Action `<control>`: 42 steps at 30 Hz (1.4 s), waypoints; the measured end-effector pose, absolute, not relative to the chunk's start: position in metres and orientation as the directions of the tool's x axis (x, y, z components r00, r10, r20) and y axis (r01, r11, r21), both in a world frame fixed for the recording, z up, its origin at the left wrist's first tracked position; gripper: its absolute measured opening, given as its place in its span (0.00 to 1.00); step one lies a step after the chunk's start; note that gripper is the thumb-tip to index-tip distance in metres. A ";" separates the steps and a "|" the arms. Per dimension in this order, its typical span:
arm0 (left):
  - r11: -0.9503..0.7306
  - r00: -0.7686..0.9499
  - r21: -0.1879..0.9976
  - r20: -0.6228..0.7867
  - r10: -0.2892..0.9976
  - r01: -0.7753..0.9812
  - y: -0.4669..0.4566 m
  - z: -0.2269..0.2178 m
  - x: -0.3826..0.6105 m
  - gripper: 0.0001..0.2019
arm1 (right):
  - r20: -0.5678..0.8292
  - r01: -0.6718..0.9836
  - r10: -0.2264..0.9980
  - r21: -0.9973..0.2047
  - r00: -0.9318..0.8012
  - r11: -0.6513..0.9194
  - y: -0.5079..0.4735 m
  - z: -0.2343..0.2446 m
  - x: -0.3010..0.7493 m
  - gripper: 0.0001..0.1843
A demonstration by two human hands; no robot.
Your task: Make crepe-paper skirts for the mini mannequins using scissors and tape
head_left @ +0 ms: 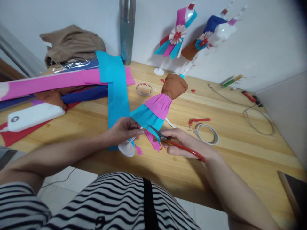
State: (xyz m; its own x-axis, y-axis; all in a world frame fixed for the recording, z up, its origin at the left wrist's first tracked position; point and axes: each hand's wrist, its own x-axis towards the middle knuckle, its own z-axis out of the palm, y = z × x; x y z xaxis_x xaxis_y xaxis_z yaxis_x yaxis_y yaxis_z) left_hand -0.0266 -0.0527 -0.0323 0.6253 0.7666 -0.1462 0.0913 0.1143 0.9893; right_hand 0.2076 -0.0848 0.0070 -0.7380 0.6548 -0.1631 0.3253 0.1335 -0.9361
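Note:
A paper doll [158,107] lies on the wooden table [240,153], with a brown crepe top, a pink pleated middle and a blue pleated hem. My left hand [124,129] is closed on its lower end, near the white round base [127,149]. My right hand [184,142] grips red-handled scissors [177,144]. Their blades meet a pink paper strip [153,142] hanging under the blue hem. A small pink scrap [138,150] lies beside the base.
Long crepe strips in blue [115,89], pink [59,81] and dark blue lie at the left with a white device [33,116]. Two tape rolls [207,133], a steel bottle [127,32], two finished dolls [177,35] against the wall and a cable [256,118] are farther back.

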 end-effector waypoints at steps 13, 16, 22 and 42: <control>0.127 0.619 0.990 -0.142 0.772 0.068 -0.052 -0.033 -0.026 0.14 | -0.103 0.300 0.687 -0.938 -0.720 0.173 -0.084 0.005 0.208 0.29; 0.145 0.622 0.989 -0.131 0.772 0.028 -0.052 -0.032 -0.025 0.12 | -0.153 0.311 0.687 -0.944 -0.710 0.111 -0.084 0.004 0.208 0.29; 0.145 0.612 0.988 -0.147 0.777 0.052 -0.052 -0.027 -0.024 0.12 | -0.240 0.387 0.711 -0.921 -0.660 0.048 -0.085 0.000 0.213 0.28; 0.214 0.620 0.977 -0.178 0.764 0.016 -0.055 -0.035 -0.023 0.10 | -0.150 0.332 0.624 -0.925 -0.767 0.184 -0.084 0.000 0.212 0.33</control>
